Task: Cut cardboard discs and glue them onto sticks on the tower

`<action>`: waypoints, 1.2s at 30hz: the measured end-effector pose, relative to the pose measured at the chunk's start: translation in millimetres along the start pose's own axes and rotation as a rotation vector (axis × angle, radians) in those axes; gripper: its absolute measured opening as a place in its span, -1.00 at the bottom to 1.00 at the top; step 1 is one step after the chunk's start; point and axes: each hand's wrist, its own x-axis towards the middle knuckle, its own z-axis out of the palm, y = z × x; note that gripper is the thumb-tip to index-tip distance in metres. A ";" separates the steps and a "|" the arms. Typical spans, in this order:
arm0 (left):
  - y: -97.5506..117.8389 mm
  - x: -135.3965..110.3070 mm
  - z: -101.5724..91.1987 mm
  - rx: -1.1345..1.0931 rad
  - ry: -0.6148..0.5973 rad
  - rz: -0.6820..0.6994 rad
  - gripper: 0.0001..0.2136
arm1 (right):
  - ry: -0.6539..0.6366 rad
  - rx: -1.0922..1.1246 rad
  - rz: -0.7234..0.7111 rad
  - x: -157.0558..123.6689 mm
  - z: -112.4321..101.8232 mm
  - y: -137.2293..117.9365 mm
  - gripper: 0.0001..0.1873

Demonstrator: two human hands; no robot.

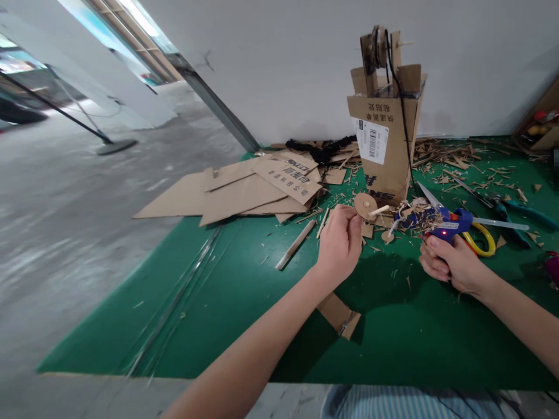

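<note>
My left hand (343, 241) is closed, pinching a small round cardboard disc (363, 203) at its edge. A short wooden stick (379, 210) pokes out of the disc's centre toward the right. In my right hand (454, 262) is a blue hot glue gun (454, 224), its red light lit and a clear glue stick (502, 224) sticking out of its back. Cardboard shreds cling around the gun's front, and its nozzle points left toward the disc. Just behind both hands stands a tall cardboard box (386, 145) with a pulley-like wheel (379, 49) and black cord on top.
Flat cardboard sheets (248, 189) are piled at the back left of the green table (196, 326). Yellow-handled scissors (483, 238) and teal-handled pliers (530, 212) lie at right among scraps. A wooden strip (296, 244) and a folded cardboard piece (339, 314) are near my left arm.
</note>
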 end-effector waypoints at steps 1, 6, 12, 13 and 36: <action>0.0 0.0 0.0 0.002 -0.003 -0.001 -0.87 | -0.004 -0.007 -0.003 -0.2 -0.4 0.5 -0.41; 1.0 0.4 0.5 0.008 -0.019 -0.009 -0.85 | -0.018 -0.011 -0.010 -1.3 -0.1 0.1 -0.40; 3.9 1.7 -0.3 0.006 -0.022 0.025 -0.83 | -0.009 -0.017 -0.016 -1.5 1.8 -1.0 -0.41; 4.1 1.9 -0.3 0.003 -0.021 0.031 -0.83 | -0.009 -0.018 -0.014 -1.5 1.9 -1.1 -0.41; -1.3 -4.7 3.6 -0.017 -0.107 -0.015 -0.84 | 0.011 0.006 -0.031 -2.7 4.0 -3.4 -0.61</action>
